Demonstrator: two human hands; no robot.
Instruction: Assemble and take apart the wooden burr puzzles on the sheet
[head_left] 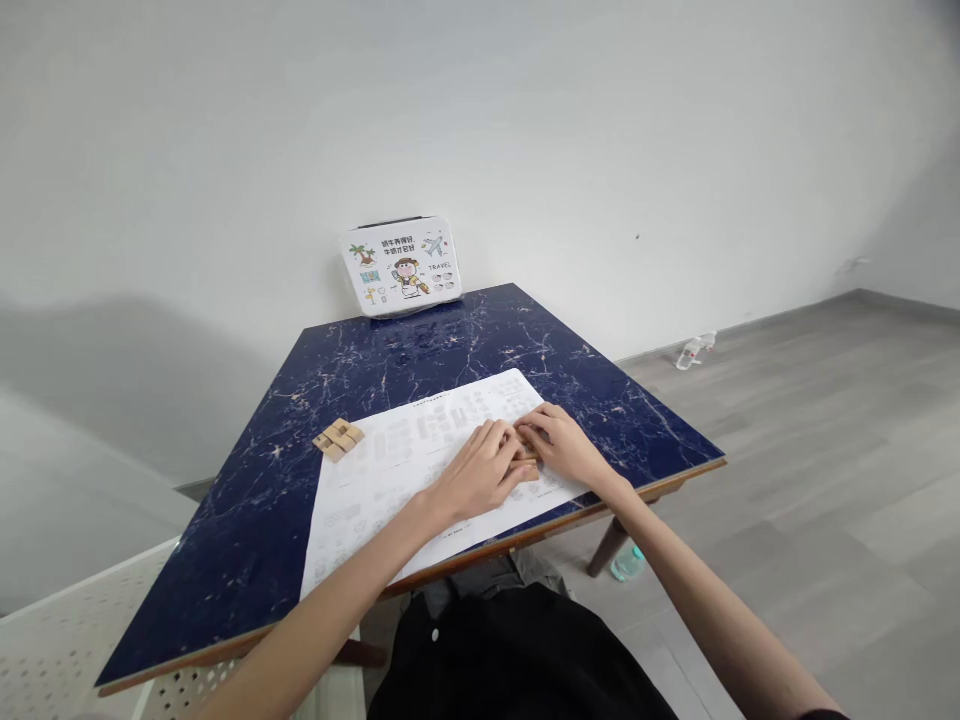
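Note:
Both of my hands rest on a white printed sheet [390, 470] that lies on a dark blue marble-patterned table [420, 350]. My left hand [480, 470] and my right hand [559, 443] meet with curled fingers around small wooden pieces [527, 466], mostly hidden under the fingers. A second cluster of wooden blocks [338, 438] sits at the sheet's left edge, apart from both hands.
A white case with cartoon travel pictures [400, 265] leans against the wall at the table's far edge. A plastic bottle [694, 350] lies on the grey floor at the right. A white perforated surface [60, 640] stands at the lower left.

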